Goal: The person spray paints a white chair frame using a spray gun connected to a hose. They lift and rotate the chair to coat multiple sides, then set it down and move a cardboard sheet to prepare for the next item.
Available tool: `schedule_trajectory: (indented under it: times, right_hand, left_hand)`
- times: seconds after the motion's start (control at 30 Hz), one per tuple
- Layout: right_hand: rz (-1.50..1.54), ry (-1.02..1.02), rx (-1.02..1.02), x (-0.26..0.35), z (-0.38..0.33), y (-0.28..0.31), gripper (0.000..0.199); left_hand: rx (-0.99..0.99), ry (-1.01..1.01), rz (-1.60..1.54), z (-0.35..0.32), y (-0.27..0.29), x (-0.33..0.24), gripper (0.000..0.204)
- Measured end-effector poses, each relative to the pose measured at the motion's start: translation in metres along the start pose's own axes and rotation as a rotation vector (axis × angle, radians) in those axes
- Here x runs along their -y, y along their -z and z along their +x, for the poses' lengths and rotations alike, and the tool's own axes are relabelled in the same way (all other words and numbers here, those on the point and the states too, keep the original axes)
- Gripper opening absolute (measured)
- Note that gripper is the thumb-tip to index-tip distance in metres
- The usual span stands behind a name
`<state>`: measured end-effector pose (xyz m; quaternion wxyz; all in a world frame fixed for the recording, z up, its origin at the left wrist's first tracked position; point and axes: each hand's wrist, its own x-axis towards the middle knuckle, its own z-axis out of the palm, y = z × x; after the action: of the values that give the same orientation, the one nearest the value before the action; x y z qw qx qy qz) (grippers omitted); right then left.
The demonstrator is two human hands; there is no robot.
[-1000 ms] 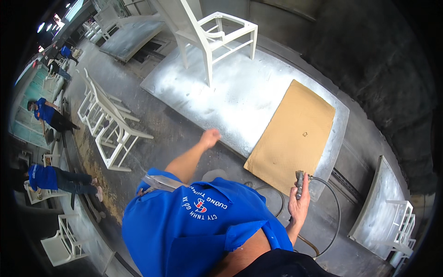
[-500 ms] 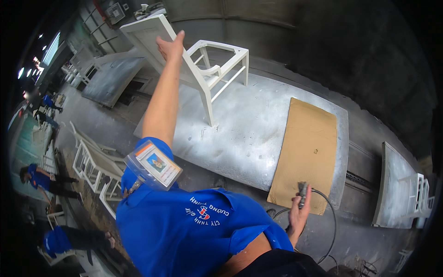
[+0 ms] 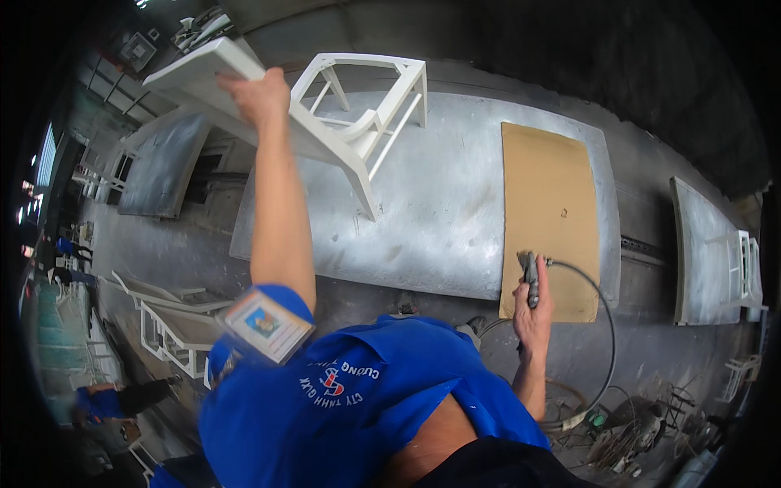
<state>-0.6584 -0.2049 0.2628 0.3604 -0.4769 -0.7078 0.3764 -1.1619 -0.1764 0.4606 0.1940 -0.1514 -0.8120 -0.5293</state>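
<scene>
Dark, stained walls (image 3: 602, 73) close off the far side of the workshop, and before them a grey metal-topped platform (image 3: 439, 195) spans the middle of the head view. On its left part stands a white chair (image 3: 325, 146) with an open seat frame. The left hand (image 3: 260, 93) grips the edge of its back, fingers laid over the panel; the forearm hides part of the platform. A cardboard sheet (image 3: 553, 179) covers much of the platform's right part. Over it, the right hand (image 3: 534, 313) is closed around a dark grey hand tool (image 3: 533, 281), whose black hose (image 3: 612, 342) arcs across the cardboard's edge. Tangled clutter (image 3: 634, 431) crowds the lower right. Other platforms flank this one, the right-hand one bearing white chair frames (image 3: 740, 268); more white chairs (image 3: 175, 333) lie left, near a blurred co-worker (image 3: 126, 400).
</scene>
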Motion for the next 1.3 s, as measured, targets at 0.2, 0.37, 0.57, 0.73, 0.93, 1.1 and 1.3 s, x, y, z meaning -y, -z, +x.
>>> schedule_trajectory:
  times: [0.2, 0.37, 0.57, 0.73, 0.93, 1.1, 1.3]
  right_hand:
    - [0.059, 0.122, -0.03, 0.054, 0.062, -0.022, 0.059]
    - [0.046, 0.255, -0.01, 0.092, 0.087, -0.064, 0.064]
    - [-0.059, 0.301, -0.09, 0.096, 0.102, -0.114, 0.067]
    - [-0.128, 0.264, -0.135, 0.1, 0.128, -0.158, 0.062]
    - [-0.096, 0.242, -0.005, 0.121, 0.157, -0.207, 0.058]
    - [0.055, 0.316, 0.095, 0.146, 0.165, -0.232, 0.058]
    - [0.121, 0.33, 0.115, 0.162, 0.177, -0.248, 0.058]
  left_hand:
    - [0.069, -0.189, -0.02, -0.104, 0.079, -0.01, 0.105]
    - [0.225, -0.482, -0.237, -0.116, 0.141, 0.008, 0.083]
    - [-0.047, -0.767, -0.242, -0.033, 0.156, 0.009, 0.084]
    - [0.047, -1.153, -0.061, -0.005, 0.143, -0.003, 0.077]
    - [0.086, -1.104, -0.103, -0.001, 0.138, 0.008, 0.091]
    - [0.076, -1.033, -0.082, -0.008, 0.141, 0.006, 0.095]
    - [0.081, -1.03, -0.097, -0.012, 0.14, -0.002, 0.093]
